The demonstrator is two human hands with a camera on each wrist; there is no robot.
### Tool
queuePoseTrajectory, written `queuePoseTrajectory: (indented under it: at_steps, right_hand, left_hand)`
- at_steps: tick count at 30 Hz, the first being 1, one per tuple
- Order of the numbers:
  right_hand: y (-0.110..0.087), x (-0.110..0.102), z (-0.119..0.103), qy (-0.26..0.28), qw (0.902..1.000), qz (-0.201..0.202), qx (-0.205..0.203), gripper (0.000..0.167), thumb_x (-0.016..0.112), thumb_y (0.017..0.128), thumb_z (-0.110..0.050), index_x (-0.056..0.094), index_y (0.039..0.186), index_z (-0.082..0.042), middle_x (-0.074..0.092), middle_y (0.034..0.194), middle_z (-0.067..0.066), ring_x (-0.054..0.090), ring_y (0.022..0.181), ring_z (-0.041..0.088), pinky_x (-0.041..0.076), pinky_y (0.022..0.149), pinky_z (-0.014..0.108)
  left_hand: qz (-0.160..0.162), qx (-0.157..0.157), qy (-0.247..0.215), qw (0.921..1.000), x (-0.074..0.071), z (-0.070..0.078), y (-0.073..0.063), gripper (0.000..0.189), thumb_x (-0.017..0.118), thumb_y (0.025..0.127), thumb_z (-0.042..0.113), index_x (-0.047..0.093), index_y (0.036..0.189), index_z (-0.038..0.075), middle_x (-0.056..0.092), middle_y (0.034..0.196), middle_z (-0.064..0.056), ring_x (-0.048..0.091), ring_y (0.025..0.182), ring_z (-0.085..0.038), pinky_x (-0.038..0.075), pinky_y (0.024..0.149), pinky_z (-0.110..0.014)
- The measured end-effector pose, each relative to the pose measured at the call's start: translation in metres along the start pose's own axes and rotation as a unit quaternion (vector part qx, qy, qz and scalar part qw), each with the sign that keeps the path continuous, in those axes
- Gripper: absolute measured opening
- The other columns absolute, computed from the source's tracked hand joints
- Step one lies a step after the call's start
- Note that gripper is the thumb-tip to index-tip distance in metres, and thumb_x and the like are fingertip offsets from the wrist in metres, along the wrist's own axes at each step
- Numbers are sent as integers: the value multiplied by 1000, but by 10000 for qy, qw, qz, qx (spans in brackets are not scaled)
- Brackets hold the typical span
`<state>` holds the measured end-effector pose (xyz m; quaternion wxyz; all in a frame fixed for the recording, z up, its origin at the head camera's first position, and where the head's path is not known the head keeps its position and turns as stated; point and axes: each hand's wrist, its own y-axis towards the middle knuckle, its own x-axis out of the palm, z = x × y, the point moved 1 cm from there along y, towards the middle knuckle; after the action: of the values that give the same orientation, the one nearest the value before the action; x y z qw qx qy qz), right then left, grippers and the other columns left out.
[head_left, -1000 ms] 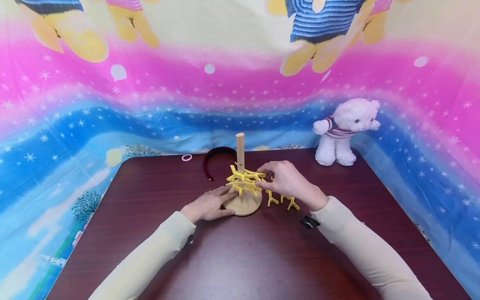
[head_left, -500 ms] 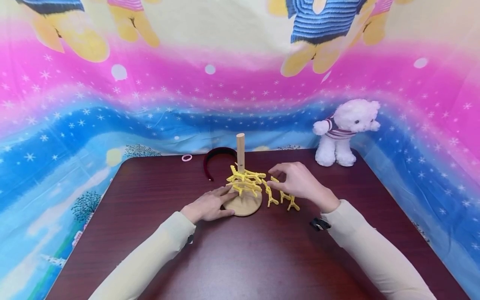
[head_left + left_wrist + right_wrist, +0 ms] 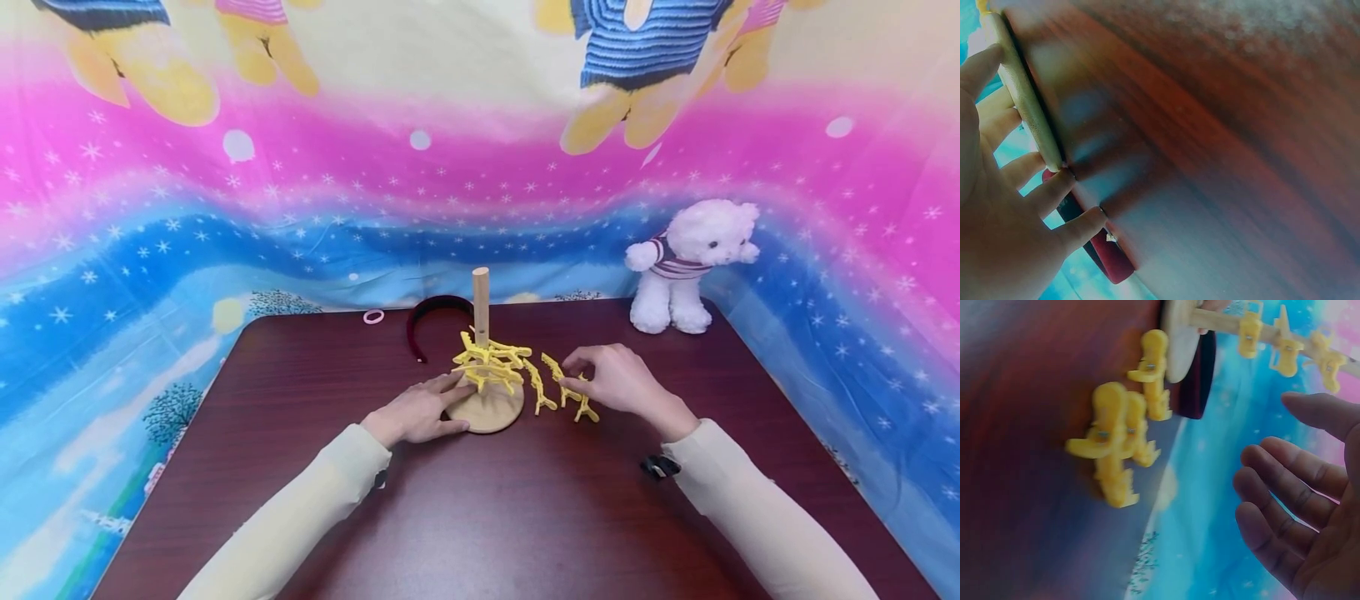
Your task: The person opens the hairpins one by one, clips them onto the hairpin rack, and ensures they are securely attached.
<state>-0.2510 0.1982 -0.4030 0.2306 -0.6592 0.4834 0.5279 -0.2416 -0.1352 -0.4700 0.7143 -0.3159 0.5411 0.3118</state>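
Observation:
A wooden stand, with an upright post (image 3: 482, 304) and a round base (image 3: 491, 417), bears several yellow hair clips (image 3: 487, 367) low on the post. My left hand (image 3: 412, 410) rests on the base's left edge, its fingers spread along the rim in the left wrist view. Right of the stand, three loose yellow hair clips (image 3: 1109, 425) lie on the table. Just over them is my right hand (image 3: 618, 379), its fingers relaxed and holding nothing in the right wrist view. In the head view its fingertips partly cover the rightmost clips.
Behind the stand lies a dark red headband (image 3: 418, 321). A pink hair tie (image 3: 373, 317) is near the table's back edge. At the back right stands a white teddy bear (image 3: 678, 258) in a striped top. A printed cloth (image 3: 360, 175) hangs around the table.
My right hand has drawn back from the clips on the stand and moved right, over the loose clips. The left hand has stayed on the base.

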Motion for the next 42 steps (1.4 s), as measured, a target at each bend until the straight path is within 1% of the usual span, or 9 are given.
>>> queuePoseTrajectory:
  at_steps: [4, 8, 12, 17, 22, 27, 30, 39, 42]
  right_hand:
    - [-7, 5, 9, 37, 9998, -118, 129, 28, 81, 81, -36, 78, 101, -16, 75, 85, -6, 68, 75, 16, 50, 66, 33]
    - [-13, 11, 17, -60, 9995, -156, 258, 29, 81, 81, -39, 78, 98, -16, 73, 81, -8, 63, 70, 8, 49, 64, 31]
    - [-16, 16, 23, -113, 9989, -207, 403, 31, 80, 81, -43, 78, 97, -17, 73, 81, -9, 63, 71, 5, 51, 64, 33]
    - [-19, 23, 30, -86, 9977, -380, 557, 28, 80, 80, -45, 77, 93, -20, 72, 80, -12, 61, 68, 4, 49, 61, 32]
    - [-21, 29, 34, -231, 9955, -552, 741, 23, 81, 79, -48, 74, 82, -26, 67, 72, -15, 56, 63, 5, 45, 57, 30]
    - [-23, 34, 37, -523, 9904, -790, 1007, 28, 80, 77, -54, 68, 72, -29, 62, 67, -13, 54, 61, 9, 41, 52, 30]
    - [-23, 35, 38, -629, 9875, -882, 1147, 31, 79, 77, -56, 66, 70, -29, 61, 67, -11, 54, 61, 11, 40, 50, 31]
    - [-25, 26, 52, -688, 9850, -880, 1317, 22, 78, 80, -48, 71, 77, -27, 67, 74, -8, 58, 65, 15, 41, 49, 34]
    - [-25, 24, 54, -693, 9844, -869, 1364, 24, 78, 81, -49, 72, 79, -26, 68, 76, -7, 58, 65, 15, 41, 49, 34]
  left_hand:
    - [2, 4, -35, 10000, -1, 1, -1, 68, 54, 98, 55, 36, 156, 25, 25, 166, -12, 32, 149, -36, 36, 114, -58]
    - [10, 10, -72, 10000, -2, 1, -1, 68, 54, 98, 55, 36, 156, 25, 26, 166, -12, 33, 149, -36, 36, 114, -58]
    - [18, 24, -38, 10000, -1, 1, -1, 68, 54, 98, 55, 36, 156, 25, 25, 166, -12, 33, 149, -36, 37, 114, -57]
    - [5, 23, -45, 10000, -1, 1, -1, 68, 54, 98, 55, 36, 156, 25, 26, 166, -12, 33, 149, -36, 36, 114, -58]
    - [-43, -6, -16, 10000, 0, 1, 0, 67, 54, 98, 56, 35, 156, 27, 26, 166, -12, 33, 149, -36, 36, 114, -57]
    - [-38, -44, 36, 10000, -1, 1, 0, 67, 54, 98, 56, 35, 156, 28, 26, 165, -11, 34, 149, -35, 37, 114, -56]
    - [-37, -45, 43, 10000, -1, 1, 1, 68, 54, 98, 56, 35, 156, 28, 26, 166, -11, 34, 149, -36, 37, 114, -56]
    - [6, -8, 23, 10000, -1, 1, 0, 68, 54, 98, 56, 35, 156, 28, 27, 165, -12, 34, 148, -36, 37, 114, -57]
    - [13, -3, 19, 10000, -1, 0, 0, 68, 54, 98, 56, 36, 156, 27, 27, 165, -12, 34, 148, -36, 37, 114, -57]
